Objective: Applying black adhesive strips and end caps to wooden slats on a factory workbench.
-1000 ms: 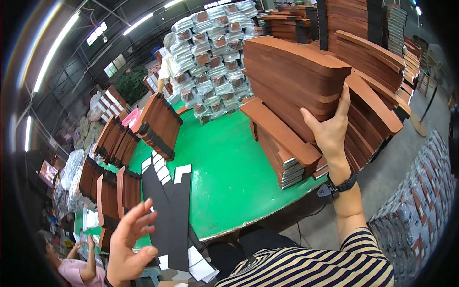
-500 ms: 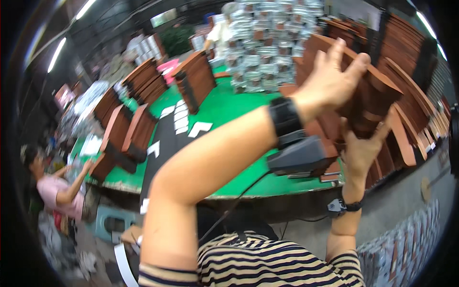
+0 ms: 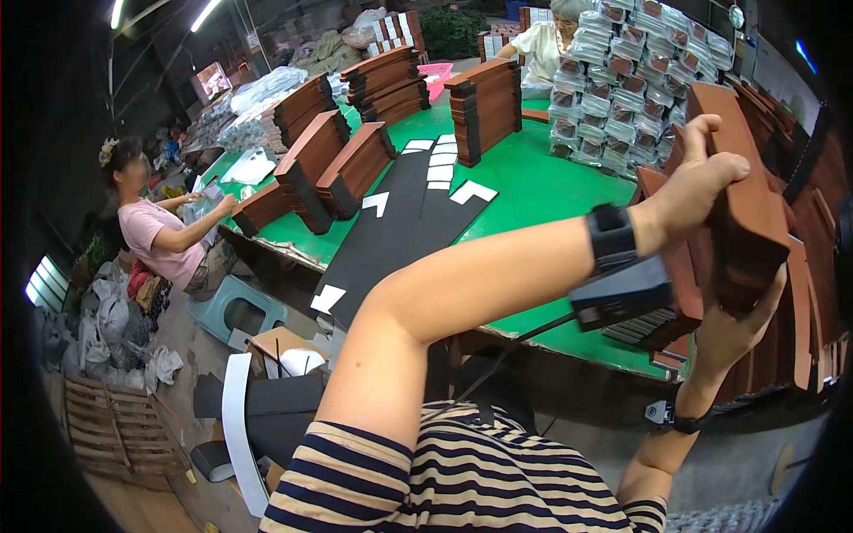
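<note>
The brown wooden block (image 3: 752, 209) is at about half past two in the view, clasped between both hands. From the left hand (image 3: 691, 188) it lies at three o'clock, that hand's fingers curled against its upper side. From the right hand (image 3: 733, 330) it lies at twelve, the hand clamped around its lower end. Black sheets (image 3: 382, 244) lie at the block's nine o'clock on the green bench (image 3: 533, 200); wrapped bundles (image 3: 613, 89) rise at its ten.
</note>
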A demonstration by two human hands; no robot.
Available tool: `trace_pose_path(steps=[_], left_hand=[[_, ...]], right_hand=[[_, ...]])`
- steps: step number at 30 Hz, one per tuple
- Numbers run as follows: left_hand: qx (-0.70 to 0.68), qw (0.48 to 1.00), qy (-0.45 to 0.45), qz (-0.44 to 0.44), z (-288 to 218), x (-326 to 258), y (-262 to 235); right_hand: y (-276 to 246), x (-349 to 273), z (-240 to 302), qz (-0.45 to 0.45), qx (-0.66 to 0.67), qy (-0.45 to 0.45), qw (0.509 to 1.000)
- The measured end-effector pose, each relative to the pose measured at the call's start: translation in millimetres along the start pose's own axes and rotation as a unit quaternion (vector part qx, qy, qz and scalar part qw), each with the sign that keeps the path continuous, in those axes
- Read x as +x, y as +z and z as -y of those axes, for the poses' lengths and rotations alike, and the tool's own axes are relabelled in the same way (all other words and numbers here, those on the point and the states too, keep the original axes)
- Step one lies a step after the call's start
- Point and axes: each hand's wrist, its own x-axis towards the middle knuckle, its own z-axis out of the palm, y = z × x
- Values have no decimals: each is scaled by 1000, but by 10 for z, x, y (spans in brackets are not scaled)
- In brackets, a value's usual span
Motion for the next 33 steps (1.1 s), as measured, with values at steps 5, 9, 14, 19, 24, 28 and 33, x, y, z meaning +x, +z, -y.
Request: trace_pose_path(steps=[5,9,14,19,24,28,33], left_hand=[[-61,998,13,-25,-456,-821,-346],[-85,994,6,-68,-579,-1320,-817],[-87,982,-22,-166,-356,-1968,-1543],[-115,957,-91,-249,-154,-2621,-2027],[258,897,-166,-318,24,-3018,-2459],[447,821,-247,-255,-42,-3040,-2281],[499,805,-237,-217,-10,-3109,-2245]], right_hand=[[-4,13,570,130,79,-112,982],[142,-61,917,283,106,-120,946],[574,-488,1122,385,182,-133,895],[771,-792,1289,518,142,-230,812],[770,-1200,1477,517,119,-335,778],[808,-1352,1444,580,179,-268,748],[809,-1336,1196,652,366,-33,663]])
